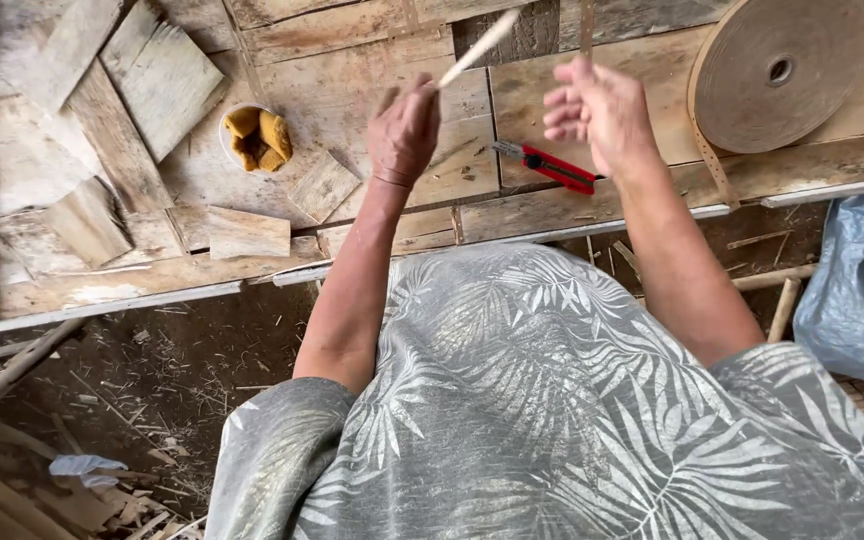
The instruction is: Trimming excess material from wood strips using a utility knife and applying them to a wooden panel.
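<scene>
Head view. Left hand (404, 130) closed around a pale thin strip (479, 46) that slants up and away from its knuckles. Right hand (597, 112) half open, fingers loosely curled; whether it pinches anything cannot be told. Just beneath the right hand lies a red utility knife (550, 165); beyond it, a large tape roll (782, 72). Left of the left hand, a small cup of yellow pieces (257, 138) on the plank bench (372, 80).

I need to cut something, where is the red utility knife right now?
In the head view, the red utility knife lies on the wooden workbench, just below the right hand, left of the tape roll.
</scene>
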